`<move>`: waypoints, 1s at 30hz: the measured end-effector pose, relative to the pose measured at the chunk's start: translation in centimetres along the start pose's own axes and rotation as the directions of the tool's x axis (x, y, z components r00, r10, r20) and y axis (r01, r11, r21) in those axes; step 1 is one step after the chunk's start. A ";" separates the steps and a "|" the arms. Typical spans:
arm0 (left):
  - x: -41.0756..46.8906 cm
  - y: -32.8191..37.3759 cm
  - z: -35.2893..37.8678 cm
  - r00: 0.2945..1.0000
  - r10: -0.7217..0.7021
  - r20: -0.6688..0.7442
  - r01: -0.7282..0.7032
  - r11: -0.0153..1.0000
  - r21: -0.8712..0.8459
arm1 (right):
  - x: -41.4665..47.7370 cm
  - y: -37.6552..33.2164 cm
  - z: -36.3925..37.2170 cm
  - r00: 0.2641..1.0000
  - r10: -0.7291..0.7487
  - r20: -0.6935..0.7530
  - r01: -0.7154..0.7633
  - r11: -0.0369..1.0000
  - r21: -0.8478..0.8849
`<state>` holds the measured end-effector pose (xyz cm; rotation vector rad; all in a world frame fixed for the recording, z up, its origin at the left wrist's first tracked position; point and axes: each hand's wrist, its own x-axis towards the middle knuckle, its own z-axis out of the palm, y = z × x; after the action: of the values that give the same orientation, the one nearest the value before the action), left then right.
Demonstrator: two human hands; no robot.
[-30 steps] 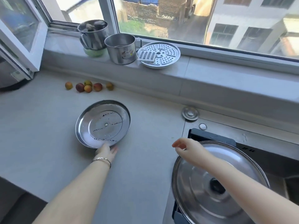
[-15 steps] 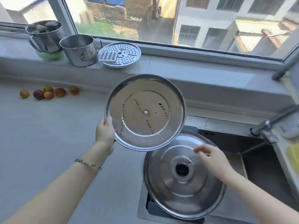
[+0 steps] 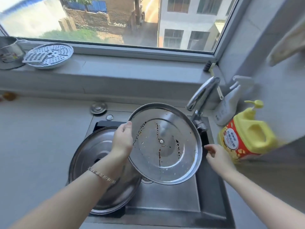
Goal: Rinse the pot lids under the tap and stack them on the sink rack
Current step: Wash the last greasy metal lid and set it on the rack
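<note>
Gripped by the left hand (image 3: 122, 142), the stained round steel lid (image 3: 166, 156) should be tilted under the chrome tap (image 3: 203, 93); right hand (image 3: 216, 156) empty, fingers apart.

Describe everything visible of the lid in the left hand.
The lid is a round, shiny disc, steel by its look, with a raised rim and a small centre rivet. Dark brown streaks and specks soil the face turned to the camera. It is tilted over the sink, under the tap. The left hand grips its left edge; nothing else clearly touches it.
</note>
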<state>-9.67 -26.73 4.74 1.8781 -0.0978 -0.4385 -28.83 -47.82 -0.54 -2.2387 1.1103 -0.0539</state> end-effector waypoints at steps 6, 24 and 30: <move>-0.6 -0.2 5.3 0.993 -0.091 -0.073 0.097 0.993 0.070 | 5.7 0.6 -2.6 0.985 -0.160 0.068 0.170 0.971 -0.170; 3.1 -1.1 6.2 0.980 -0.166 -0.112 0.180 0.975 0.129 | 12.7 0.6 -0.6 0.858 -0.393 0.332 0.513 0.608 -0.606; 2.9 -1.0 6.9 0.977 -0.188 -0.106 0.198 0.975 0.100 | 12.9 1.6 0.1 0.804 -0.531 0.267 0.579 0.598 -0.555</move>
<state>-9.55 -33.34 1.10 2.0227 0.1287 -0.4830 -21.61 -57.87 -4.43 -3.0875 0.3341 0.1593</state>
